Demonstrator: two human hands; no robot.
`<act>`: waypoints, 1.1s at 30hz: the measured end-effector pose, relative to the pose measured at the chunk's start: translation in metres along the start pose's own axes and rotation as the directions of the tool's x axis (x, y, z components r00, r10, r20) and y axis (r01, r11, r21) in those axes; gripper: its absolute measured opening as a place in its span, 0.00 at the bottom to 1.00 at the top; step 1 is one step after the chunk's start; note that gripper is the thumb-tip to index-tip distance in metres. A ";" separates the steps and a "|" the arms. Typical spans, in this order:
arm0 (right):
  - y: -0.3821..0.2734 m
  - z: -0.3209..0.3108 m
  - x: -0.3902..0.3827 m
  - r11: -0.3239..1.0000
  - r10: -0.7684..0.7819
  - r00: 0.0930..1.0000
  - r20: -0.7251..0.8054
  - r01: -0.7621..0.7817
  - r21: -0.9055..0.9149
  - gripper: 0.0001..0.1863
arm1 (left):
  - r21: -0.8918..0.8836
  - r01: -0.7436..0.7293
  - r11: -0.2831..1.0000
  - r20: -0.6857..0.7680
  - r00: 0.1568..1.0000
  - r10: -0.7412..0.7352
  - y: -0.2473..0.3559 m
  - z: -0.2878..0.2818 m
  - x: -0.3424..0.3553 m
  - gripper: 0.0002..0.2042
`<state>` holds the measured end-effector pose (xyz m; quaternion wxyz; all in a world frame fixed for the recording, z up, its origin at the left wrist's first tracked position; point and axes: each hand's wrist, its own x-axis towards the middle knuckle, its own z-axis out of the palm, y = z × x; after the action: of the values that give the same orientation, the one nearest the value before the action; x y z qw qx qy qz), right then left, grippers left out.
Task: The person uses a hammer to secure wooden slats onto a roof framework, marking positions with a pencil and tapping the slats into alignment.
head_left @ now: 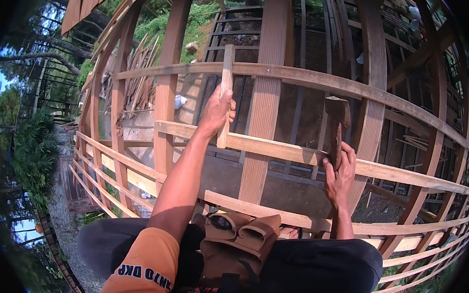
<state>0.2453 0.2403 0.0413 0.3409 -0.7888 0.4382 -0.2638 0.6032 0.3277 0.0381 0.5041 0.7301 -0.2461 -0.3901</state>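
My left hand is closed round a short wooden stick. That stick lies across two long roof battens, reaching from the upper batten to the lower batten. On the right, my right hand grips a hammer with a dark metal head and brown handle. The hammer is held over the lower batten, its head pointing away from me. Wide brown rafters run beneath the battens. A brown leather tool pouch hangs at my waist, between my bent legs.
Another batten crosses just in front of my legs, with several more curving along both sides. Through the open frame, a dark metal grid and the ground show far below. Loose planks lean at left, near trees and greenery.
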 end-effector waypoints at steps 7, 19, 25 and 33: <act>0.002 0.002 -0.002 0.999 0.011 0.998 -0.054 -0.009 0.047 0.21 | -0.066 -0.013 0.998 0.029 0.999 0.015 -0.005 -0.004 0.003 0.22; 0.002 0.004 -0.003 0.999 -0.031 0.996 -0.089 0.035 0.042 0.21 | 0.325 -0.154 0.933 -0.278 0.927 0.250 0.050 -0.038 -0.051 0.21; 0.003 0.000 -0.003 0.999 -0.029 0.990 -0.135 0.033 0.027 0.21 | 0.574 -0.453 0.682 0.790 0.090 -0.606 0.107 0.009 -0.159 0.07; -0.003 0.006 -0.007 0.998 -0.030 0.995 -0.096 0.034 0.047 0.20 | 0.745 -0.292 0.600 0.664 0.239 -0.708 -0.028 0.002 -0.316 0.11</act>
<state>0.2478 0.2497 0.0385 0.3344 -0.7737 0.4348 -0.3171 0.4186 0.5746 0.1137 -0.1780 0.5032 -0.5143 -0.6712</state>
